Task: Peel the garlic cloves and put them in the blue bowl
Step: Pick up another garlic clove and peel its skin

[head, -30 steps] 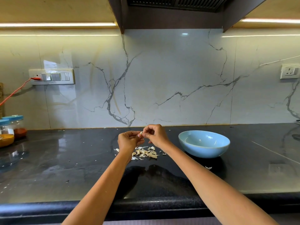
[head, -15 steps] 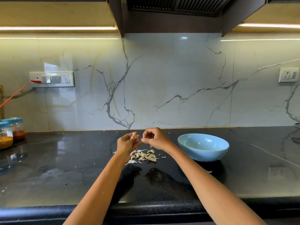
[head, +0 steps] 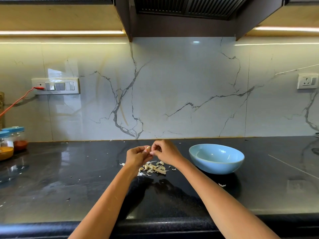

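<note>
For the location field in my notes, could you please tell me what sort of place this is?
Most likely a home kitchen: a black stone counter under an extractor hood, with spice jars at the left.

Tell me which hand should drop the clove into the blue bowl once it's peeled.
Probably the right hand: the blue bowl sits on its side, so it need not cross over. The left hand pinches the garlic clove now, so it would have to pass it across.
</note>
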